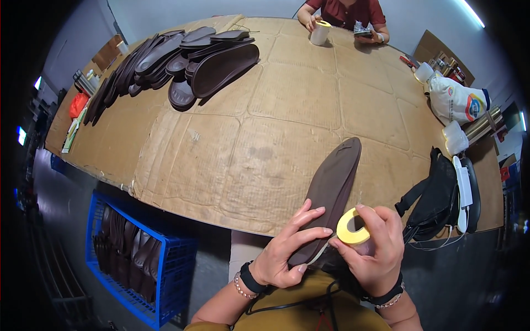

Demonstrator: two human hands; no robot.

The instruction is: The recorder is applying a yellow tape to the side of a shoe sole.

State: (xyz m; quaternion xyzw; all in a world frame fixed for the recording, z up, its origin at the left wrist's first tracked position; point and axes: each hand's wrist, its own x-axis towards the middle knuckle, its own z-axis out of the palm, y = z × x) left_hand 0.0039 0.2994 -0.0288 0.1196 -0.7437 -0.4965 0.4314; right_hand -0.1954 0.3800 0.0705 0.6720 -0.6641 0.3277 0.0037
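Near the table's front edge, my left hand (287,251) grips the near end of a dark brown insole (334,179), with fingers over its face and the thumb at its edge. The insole points away from me and leans on the table; a second one seems to lie against it. My right hand (378,248) is wrapped round a roll of tape (345,229), pale yellow on its end face. The roll is close beside the insole, and a thin pale strip runs along the insole's lower edge near my fingertips. Whether it joins the roll is hard to make out.
Piled brown insoles (165,58) cover the cardboard-topped table's (287,138) far left. A blue crate (160,276) of brown pieces stands below left. A black bag (436,198), white power strip (462,193) and white bag (455,99) lie right. Opposite, a person (348,14) holds another roll (320,34).
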